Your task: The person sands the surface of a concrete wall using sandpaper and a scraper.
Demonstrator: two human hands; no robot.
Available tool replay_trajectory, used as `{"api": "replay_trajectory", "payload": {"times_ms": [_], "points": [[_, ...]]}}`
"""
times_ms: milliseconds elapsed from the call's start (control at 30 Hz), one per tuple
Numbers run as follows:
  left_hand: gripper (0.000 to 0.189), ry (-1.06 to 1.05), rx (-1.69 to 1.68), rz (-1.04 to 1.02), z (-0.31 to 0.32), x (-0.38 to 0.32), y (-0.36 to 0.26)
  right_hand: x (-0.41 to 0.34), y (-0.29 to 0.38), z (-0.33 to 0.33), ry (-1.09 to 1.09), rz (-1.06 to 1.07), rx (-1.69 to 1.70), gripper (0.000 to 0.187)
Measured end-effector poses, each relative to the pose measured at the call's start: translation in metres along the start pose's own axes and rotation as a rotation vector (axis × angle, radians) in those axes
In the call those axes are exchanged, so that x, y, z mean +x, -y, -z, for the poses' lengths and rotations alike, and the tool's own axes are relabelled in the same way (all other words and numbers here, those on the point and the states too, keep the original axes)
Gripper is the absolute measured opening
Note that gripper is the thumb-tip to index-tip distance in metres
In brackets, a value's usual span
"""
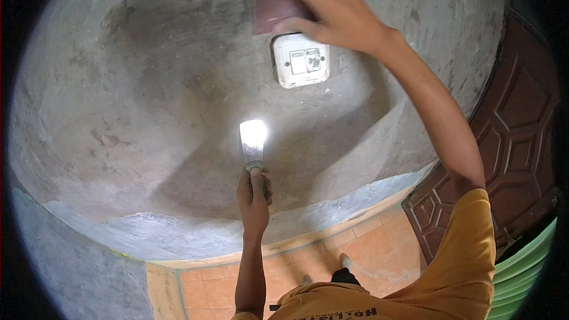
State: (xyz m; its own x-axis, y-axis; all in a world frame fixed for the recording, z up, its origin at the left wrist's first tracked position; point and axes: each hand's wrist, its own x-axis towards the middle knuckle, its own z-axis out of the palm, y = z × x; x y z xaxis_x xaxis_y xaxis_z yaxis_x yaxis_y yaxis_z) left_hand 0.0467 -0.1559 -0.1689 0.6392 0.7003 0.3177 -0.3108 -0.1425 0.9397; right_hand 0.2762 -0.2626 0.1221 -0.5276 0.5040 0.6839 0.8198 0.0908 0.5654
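Observation:
My right hand (331,9) reaches high on the grey plastered wall (178,111), blurred as though moving. Between its thumb and fingers is a reddish-brown sheet (275,12), probably sandpaper, held flat to the wall. Just below that hand sits a white double light switch (302,61), its right rocker marked with dark smudges. Lower down, my left hand (255,200) is wrapped around the handle of a putty knife (252,149). The knife's blade points up and glares bright white. Whether the blade touches the wall I cannot tell.
A carved brown wooden door (518,142) stands to the right, with green pleated fabric (526,271) below it. Pale blue paint (178,233) remains along the wall's lower part. Orange floor tiles (218,286) run along the wall's foot, where my feet (346,262) stand.

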Motion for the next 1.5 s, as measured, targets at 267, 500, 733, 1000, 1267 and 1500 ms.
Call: {"api": "replay_trajectory", "payload": {"times_ms": [267,500,733,1000,1267,1500], "points": [[0.039,-0.008,-0.059,0.012,-0.007,0.001,0.005,-0.037,-0.009,0.013,-0.08,-0.13,-0.162,0.059],[0.036,-0.001,-0.051,0.01,-0.008,0.002,0.006,-0.02,-0.005,0.015,-0.028,-0.262,-0.241,0.057],[0.039,-0.038,-0.108,0.035,-0.011,0.001,0.015,0.012,-0.004,-0.009,-0.197,0.004,-0.206,0.056],[0.034,-0.014,-0.075,-0.01,-0.012,0.004,0.017,-0.045,-0.012,0.023,-0.058,-0.361,-0.27,0.058],[0.039,0.007,-0.08,0.025,-0.003,0.004,0.015,0.02,0.003,-0.001,-0.116,-0.074,-0.215,0.051],[0.038,0.069,-0.068,-0.023,0.002,0.006,0.014,-0.045,-0.015,0.034,-0.055,-0.365,-0.335,0.054]]}}
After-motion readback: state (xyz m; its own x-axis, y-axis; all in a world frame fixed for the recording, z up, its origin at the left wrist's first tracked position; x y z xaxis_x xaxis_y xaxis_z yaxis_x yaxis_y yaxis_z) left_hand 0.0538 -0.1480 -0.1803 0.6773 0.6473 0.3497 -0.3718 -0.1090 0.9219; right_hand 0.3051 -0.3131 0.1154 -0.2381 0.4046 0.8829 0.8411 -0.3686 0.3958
